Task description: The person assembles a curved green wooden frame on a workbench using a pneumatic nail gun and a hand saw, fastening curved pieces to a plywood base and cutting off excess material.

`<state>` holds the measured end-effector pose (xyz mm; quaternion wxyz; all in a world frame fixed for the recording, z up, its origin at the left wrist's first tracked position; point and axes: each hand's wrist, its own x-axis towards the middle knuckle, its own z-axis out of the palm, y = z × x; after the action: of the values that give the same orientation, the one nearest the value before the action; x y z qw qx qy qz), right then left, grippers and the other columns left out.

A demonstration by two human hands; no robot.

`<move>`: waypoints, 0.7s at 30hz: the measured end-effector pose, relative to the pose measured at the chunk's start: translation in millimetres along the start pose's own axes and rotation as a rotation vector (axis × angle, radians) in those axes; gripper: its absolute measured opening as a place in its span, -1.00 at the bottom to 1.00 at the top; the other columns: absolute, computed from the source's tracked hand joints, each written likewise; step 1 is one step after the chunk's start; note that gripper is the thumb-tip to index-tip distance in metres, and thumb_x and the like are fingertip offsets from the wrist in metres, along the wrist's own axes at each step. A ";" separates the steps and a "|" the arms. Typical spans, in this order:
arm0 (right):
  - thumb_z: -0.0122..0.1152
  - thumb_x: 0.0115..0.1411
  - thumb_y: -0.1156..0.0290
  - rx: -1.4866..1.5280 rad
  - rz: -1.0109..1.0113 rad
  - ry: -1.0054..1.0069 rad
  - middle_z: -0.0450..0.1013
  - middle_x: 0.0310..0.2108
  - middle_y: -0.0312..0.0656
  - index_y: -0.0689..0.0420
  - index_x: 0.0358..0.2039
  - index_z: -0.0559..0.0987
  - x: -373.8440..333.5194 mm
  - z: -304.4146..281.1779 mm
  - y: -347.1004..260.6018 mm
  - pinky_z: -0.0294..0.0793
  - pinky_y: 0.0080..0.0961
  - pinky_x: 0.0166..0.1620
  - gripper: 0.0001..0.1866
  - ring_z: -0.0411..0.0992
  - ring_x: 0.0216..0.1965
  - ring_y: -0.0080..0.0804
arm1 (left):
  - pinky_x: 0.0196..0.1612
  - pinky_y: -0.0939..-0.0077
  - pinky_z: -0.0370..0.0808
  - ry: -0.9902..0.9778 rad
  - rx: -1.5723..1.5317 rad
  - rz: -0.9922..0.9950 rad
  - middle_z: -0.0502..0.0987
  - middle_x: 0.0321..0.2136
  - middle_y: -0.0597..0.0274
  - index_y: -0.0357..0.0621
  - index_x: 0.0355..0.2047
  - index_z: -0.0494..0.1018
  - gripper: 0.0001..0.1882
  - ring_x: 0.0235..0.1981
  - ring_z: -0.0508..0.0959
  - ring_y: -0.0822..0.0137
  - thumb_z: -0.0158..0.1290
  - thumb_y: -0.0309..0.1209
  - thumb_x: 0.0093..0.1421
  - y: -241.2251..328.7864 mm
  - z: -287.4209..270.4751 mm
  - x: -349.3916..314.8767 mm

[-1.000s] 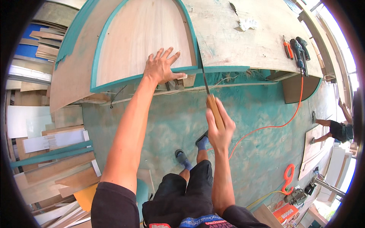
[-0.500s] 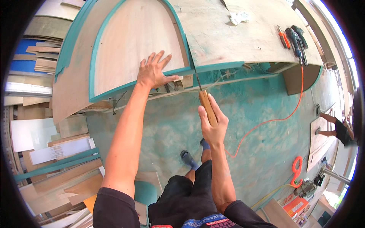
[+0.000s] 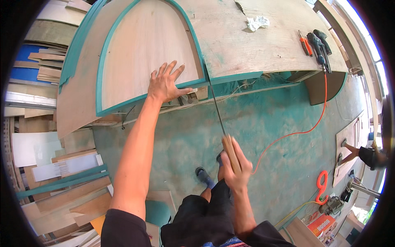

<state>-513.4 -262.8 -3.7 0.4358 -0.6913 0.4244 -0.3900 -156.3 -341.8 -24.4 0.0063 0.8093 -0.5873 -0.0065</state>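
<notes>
My left hand (image 3: 163, 84) lies spread on the near edge of an arched wooden panel (image 3: 144, 49) with teal edging, its thumb reaching over the front edge. My right hand (image 3: 238, 171) is wrapped round the wooden handle of a handsaw (image 3: 217, 109). The thin, dark blade runs away from me, up to the panel's near right corner. Its far part sits along the narrow gap between the arched panel and the plywood sheet (image 3: 242, 47) on the right. How deep the blade goes in there is hidden.
On the plywood lie orange-handled pliers (image 3: 305, 44), dark power tools (image 3: 318, 47), a crumpled white cloth (image 3: 258, 23) and a toothed blade (image 3: 240, 7). An orange cord (image 3: 290, 133) crosses the floor. Wood offcuts (image 3: 61, 166) stack up at left. Another person's legs (image 3: 349, 154) show at far right.
My right hand has drawn the saw back toward me, so a longer stretch of blade shows outside the panel's edge. My left hand stays in about the same place.
</notes>
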 end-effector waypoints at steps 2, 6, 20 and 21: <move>0.34 0.22 0.51 0.008 -0.013 -0.005 0.66 -0.18 0.05 0.19 0.24 0.53 5.2 -5.6 1.5 0.55 -0.61 -0.20 -0.46 0.63 -0.34 -0.49 | 0.41 -0.25 0.14 -0.001 -0.011 -0.001 0.18 0.45 0.17 0.27 0.39 0.32 0.10 0.44 0.18 -0.06 0.15 0.53 -0.08 7.4 -1.8 -4.3; 0.33 0.22 0.50 0.064 0.059 0.044 0.64 -0.20 0.08 0.18 0.23 0.54 71.8 40.9 8.1 0.55 -0.58 -0.22 -0.47 0.63 -0.36 -0.43 | 0.41 -0.26 0.14 0.015 -0.016 0.030 0.17 0.46 0.17 0.27 0.39 0.31 0.10 0.45 0.18 -0.04 0.14 0.54 -0.08 17.4 -1.7 1.7; 0.34 0.22 0.49 0.075 0.140 0.002 0.64 -0.06 0.05 0.24 0.21 0.53 81.1 46.7 12.0 0.57 -0.56 -0.13 -0.48 0.69 -0.18 -0.28 | 0.42 -0.28 0.13 -0.006 0.007 0.031 0.17 0.46 0.25 0.33 0.41 0.28 0.12 0.47 0.14 0.02 0.11 0.57 -0.09 13.0 -1.9 1.0; 0.34 0.22 0.49 0.036 0.154 -0.021 0.64 -0.05 0.05 0.24 0.22 0.53 74.3 40.5 5.8 0.57 -0.55 -0.12 -0.47 0.69 -0.17 -0.27 | 0.42 -0.28 0.13 -0.012 0.007 0.033 0.17 0.46 0.25 0.33 0.41 0.28 0.12 0.47 0.14 0.03 0.11 0.57 -0.09 12.4 -1.2 -1.6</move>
<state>-453.1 -322.2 -9.4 0.4812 -0.6528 0.4646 -0.3556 -168.6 -344.1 -22.9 0.0001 0.7994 -0.6007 -0.0092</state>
